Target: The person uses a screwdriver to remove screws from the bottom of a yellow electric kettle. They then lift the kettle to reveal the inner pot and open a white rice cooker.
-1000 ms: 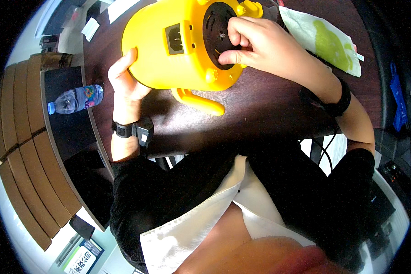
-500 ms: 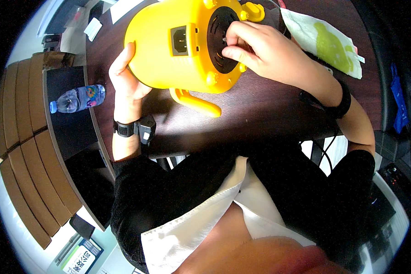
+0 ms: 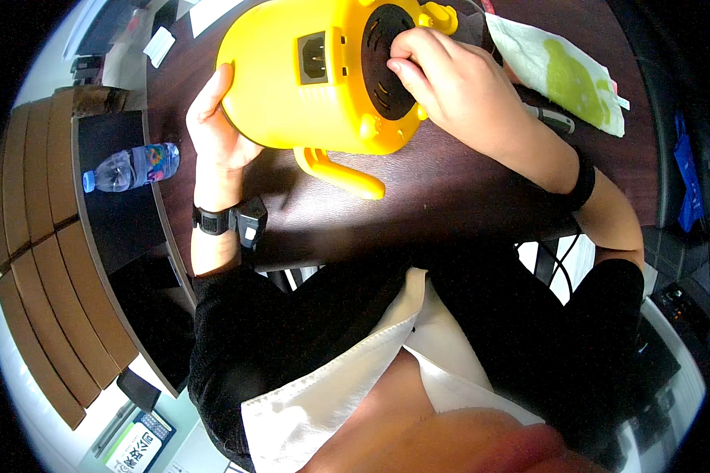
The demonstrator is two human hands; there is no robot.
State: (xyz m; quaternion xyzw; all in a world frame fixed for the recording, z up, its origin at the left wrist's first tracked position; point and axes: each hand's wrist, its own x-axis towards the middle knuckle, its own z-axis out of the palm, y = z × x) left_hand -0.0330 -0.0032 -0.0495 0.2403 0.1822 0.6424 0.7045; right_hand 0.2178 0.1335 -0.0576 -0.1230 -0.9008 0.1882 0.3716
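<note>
A yellow electric appliance (image 3: 280, 94) with a curved handle (image 3: 343, 177) lies on its side above the table. A dark power inlet (image 3: 313, 57) is set in its side, and small rounded feet ring its base. My left hand (image 3: 213, 122) grips the far-left end, thumb on top and the other fingers underneath. At the black vented base plate (image 3: 383, 71), my right hand (image 3: 450, 75) has thumb and forefinger pinched together against the slots. Whatever sits between those fingertips is hidden.
On the dark table (image 3: 442, 185), a white and green cloth pouch (image 3: 572, 75) lies at the right. A grey tool handle (image 3: 556, 120) shows beside my right wrist. A plastic water bottle (image 3: 134, 167) lies at the left, near brown cartons (image 3: 35, 181).
My right hand has turned slightly at the base plate, and the small shiny thing at its fingertips is out of sight. The appliance has tilted a little. More of the grey tool handle shows.
</note>
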